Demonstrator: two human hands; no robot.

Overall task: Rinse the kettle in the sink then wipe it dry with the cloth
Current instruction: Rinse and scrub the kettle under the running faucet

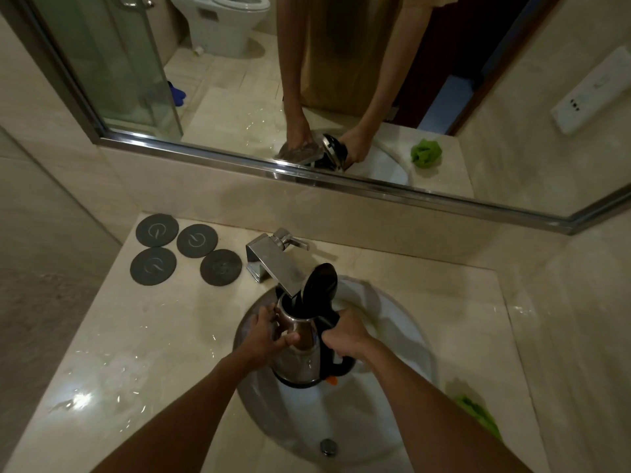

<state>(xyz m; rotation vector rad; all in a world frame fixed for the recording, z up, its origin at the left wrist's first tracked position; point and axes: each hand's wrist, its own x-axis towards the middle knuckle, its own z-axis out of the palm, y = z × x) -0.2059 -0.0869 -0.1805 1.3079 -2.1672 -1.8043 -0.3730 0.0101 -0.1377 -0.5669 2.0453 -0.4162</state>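
So both arms are bare the whole way up, no sleeves reaching the forearms or wrists, nothing on them at all as far as I can see: no watch, no bracelet, no rings on the left hand (269, 331) or the right hand (345, 336). Forearms look slim and pretty smooth. The mirror (307, 80) gives a bit more: the person's wearing a loose tan or mustard-ish top or dress that hangs straight down past the hips, with short sleeves ending well above the elbows. Fabric looks plain, no print or logo I can make out, the light's too dim for finer detail.
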